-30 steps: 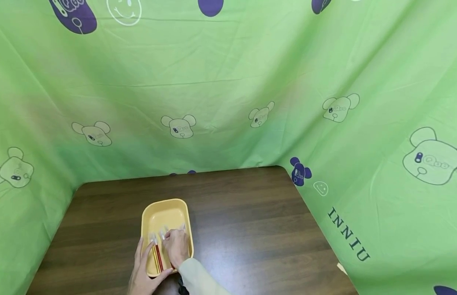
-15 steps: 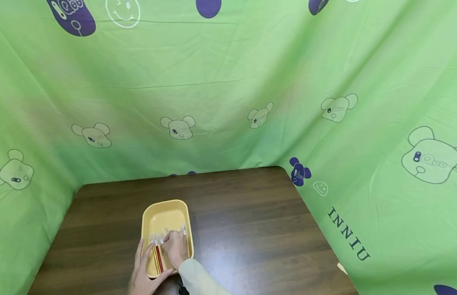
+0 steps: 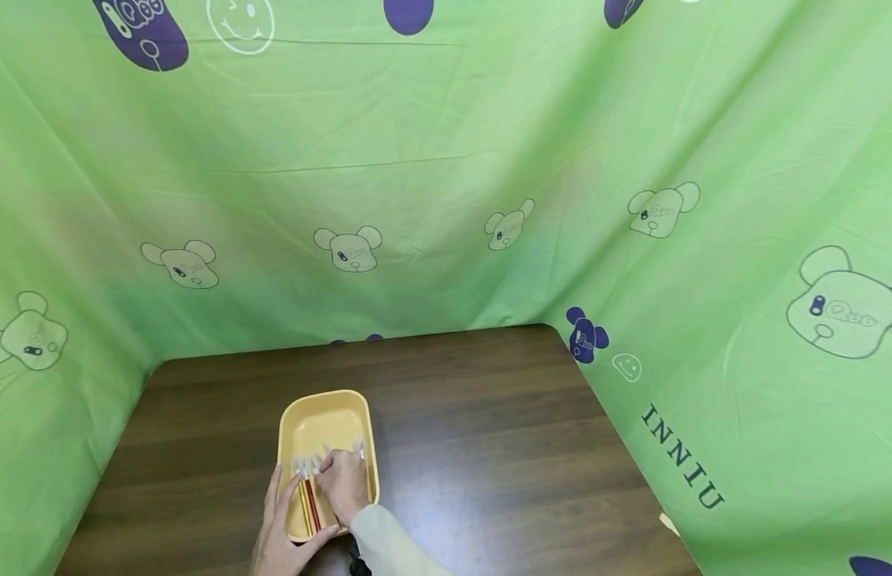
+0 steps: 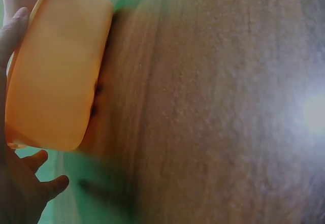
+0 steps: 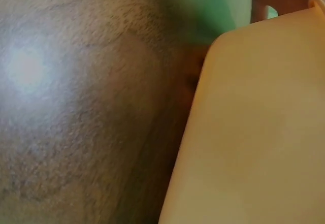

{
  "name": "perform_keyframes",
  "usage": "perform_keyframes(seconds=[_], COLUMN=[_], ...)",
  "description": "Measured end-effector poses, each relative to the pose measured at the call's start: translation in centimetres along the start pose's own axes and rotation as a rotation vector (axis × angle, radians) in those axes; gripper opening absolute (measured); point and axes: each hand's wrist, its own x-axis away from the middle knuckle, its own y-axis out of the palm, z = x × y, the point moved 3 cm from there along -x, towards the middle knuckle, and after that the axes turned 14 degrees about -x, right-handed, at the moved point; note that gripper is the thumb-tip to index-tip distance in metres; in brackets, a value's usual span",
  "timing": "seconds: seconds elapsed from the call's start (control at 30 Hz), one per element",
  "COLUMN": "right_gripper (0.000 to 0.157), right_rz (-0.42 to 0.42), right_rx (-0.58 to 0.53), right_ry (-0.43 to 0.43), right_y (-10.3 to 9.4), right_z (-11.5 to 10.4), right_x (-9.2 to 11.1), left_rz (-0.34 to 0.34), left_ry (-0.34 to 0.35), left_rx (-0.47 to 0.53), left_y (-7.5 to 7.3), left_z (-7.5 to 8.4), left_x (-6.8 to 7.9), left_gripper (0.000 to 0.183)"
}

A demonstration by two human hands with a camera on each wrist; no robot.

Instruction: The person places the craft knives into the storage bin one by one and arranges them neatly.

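Note:
In the head view, a yellow tray (image 3: 326, 404) holds several slim paintbrush-like sticks with clear, whitish tips. A gold stick (image 3: 305, 508) and a red stick (image 3: 313, 504) lie side by side at its left. My left hand (image 3: 278, 532) spans the near left corner, with its thumb at the near rim and spread fingers along the left side. Inside the tray, my right hand (image 3: 345, 484) has curled fingers pinching at one of the sticks, mostly hidden beneath it. The left wrist view shows my left thumb (image 4: 18, 28) on the tray's rim.
The tray stands on a dark brown wooden table (image 3: 474, 416). Green printed cloth (image 3: 431, 200) rises behind the table and at both sides. A small pale piece (image 3: 669, 524) shows at the table's right edge.
The whitish tips beside my right hand sit slightly closer to the left pair than a second ago. Both hands and the tray otherwise stay nearly in place.

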Motion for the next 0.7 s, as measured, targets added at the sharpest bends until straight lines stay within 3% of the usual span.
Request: perform_keyframes(seconds=[0.37, 0.7], right_gripper=[0.015, 0.022], right_rz=[0.016, -0.150], right_rx=[-0.103, -0.119], right_ry=[-0.017, -0.066], right_y=[-0.6, -2.4], right_z=[0.0, -1.2], right_x=[-0.3, -0.1], left_rz=[-0.035, -0.071], left_ry=[-0.044, -0.044], left_rx=[0.000, -0.099], left_y=[0.1, -1.2], left_z=[0.3, 0.8], left_x=[-0.3, -1.0], left_gripper=[0.103, 0.105])
